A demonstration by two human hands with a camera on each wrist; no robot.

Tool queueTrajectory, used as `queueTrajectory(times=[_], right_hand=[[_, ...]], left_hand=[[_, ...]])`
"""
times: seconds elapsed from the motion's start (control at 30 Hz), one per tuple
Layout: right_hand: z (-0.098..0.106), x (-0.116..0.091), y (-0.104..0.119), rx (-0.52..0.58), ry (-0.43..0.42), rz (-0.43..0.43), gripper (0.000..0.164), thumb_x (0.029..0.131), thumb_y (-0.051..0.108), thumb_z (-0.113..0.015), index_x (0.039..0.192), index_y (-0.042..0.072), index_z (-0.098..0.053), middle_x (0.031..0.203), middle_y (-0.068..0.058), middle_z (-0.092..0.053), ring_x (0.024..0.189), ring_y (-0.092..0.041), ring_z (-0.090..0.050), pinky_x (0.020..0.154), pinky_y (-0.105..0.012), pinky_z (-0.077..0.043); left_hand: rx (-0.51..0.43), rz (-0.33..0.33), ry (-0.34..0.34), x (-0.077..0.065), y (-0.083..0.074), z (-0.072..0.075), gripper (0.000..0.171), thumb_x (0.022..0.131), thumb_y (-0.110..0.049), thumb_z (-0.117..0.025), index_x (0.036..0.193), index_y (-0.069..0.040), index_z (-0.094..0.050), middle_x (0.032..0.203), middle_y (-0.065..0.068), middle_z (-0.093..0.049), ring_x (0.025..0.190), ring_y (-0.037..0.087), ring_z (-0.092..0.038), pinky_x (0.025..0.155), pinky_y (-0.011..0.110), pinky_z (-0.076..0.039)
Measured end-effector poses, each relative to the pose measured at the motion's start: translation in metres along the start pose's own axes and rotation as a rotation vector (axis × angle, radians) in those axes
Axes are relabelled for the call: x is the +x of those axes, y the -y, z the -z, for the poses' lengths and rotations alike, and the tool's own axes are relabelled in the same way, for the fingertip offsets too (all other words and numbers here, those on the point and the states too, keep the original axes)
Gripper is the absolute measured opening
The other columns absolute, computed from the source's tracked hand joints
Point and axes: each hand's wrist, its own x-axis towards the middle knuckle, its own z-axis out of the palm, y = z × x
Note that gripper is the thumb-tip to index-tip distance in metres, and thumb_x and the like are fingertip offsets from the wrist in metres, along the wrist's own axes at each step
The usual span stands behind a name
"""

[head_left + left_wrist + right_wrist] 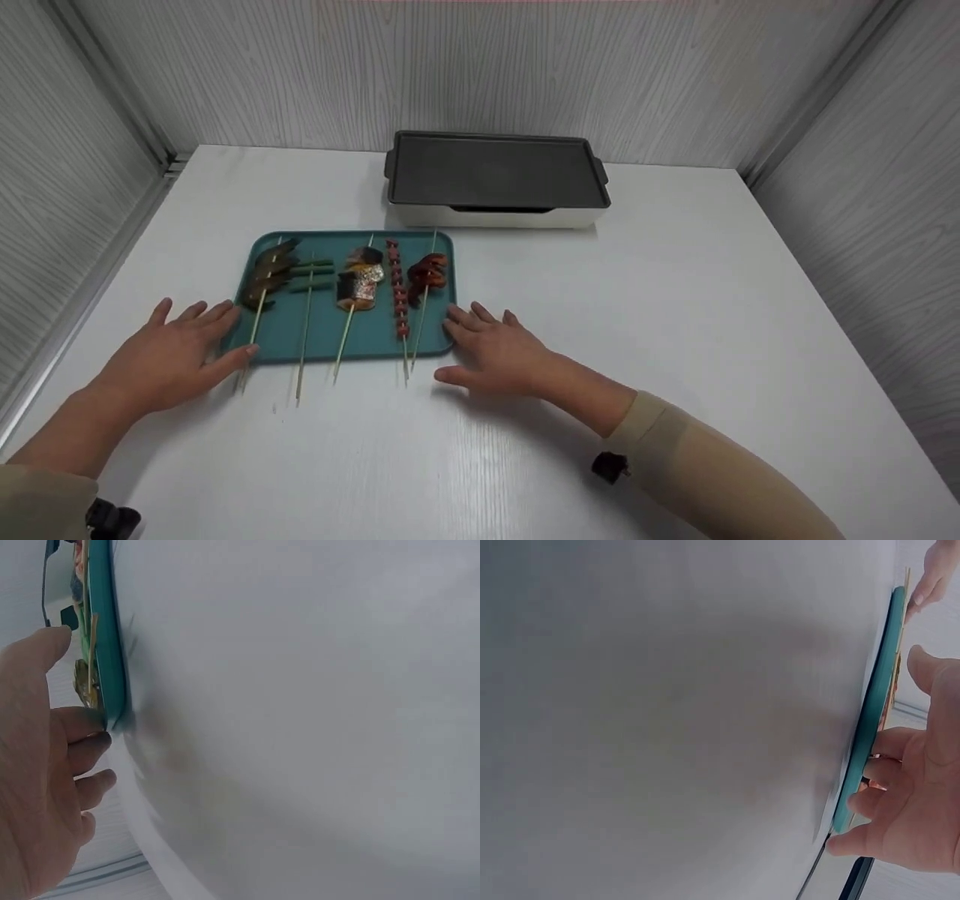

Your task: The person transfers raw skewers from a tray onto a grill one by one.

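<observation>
A teal tray (375, 330) lies flat on the white table, holding several skewers side by side. From left to right they carry brown shrimp (271, 271), green stalks (311, 283), chunks of fish with dark skin (358, 289), small red pieces (397, 289) and glossy dark-red pieces (429, 276). The bare stick ends reach over the tray's front edge. At its left end, my left hand (169, 360) has its fingertips against the rim and the thumb over the front corner. My right hand (499, 356) rests its extended fingers along the right rim, thumb apart on the near side.
Behind the tray, toward the right, stands a griddle with a dark flat plate (491, 172) on a white base (495, 218). Pale wood-grain panels (480, 67) enclose the table (675, 300) at the back and sides.
</observation>
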Motion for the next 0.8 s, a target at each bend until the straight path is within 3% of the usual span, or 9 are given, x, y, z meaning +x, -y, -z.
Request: queueTrajectory(times=[0.4,0.7,0.8], right_hand=[[-0.001,-0.017,-0.024,0.049,-0.007,-0.028,0.089,0.104,0.073,-0.045,0.168,0.013,-0.03,0.176,0.0,-0.02,0.162,-0.029,-0.016,0.125,-0.068,-0.021],[0.002,-0.035,-0.044,0.057,-0.014,-0.054,0.089,0.104,0.073,-0.044,0.168,0.013,-0.031,0.176,0.0,-0.021,0.162,-0.031,-0.017,0.124,-0.07,-0.021],[0.002,-0.035,-0.045,0.057,-0.019,-0.049,0.087,0.104,0.072,-0.044,0.167,0.012,-0.033,0.176,-0.001,-0.021,0.161,-0.031,-0.018,0.124,-0.071,-0.021]], left_hand=[[-0.019,-0.05,0.033,0.008,-0.026,-0.005,0.086,0.108,-0.059,-0.051,0.156,0.012,-0.042,0.162,0.033,-0.038,0.149,0.056,-0.033,0.122,0.072,-0.019],[0.007,-0.108,0.027,0.019,-0.05,-0.003,0.084,0.108,-0.055,-0.052,0.154,0.014,-0.043,0.16,0.033,-0.041,0.148,0.053,-0.037,0.122,0.07,-0.023],[0.004,-0.118,0.022,0.02,-0.051,-0.004,0.084,0.108,-0.055,-0.051,0.154,0.014,-0.043,0.16,0.033,-0.04,0.148,0.053,-0.038,0.123,0.069,-0.024]])
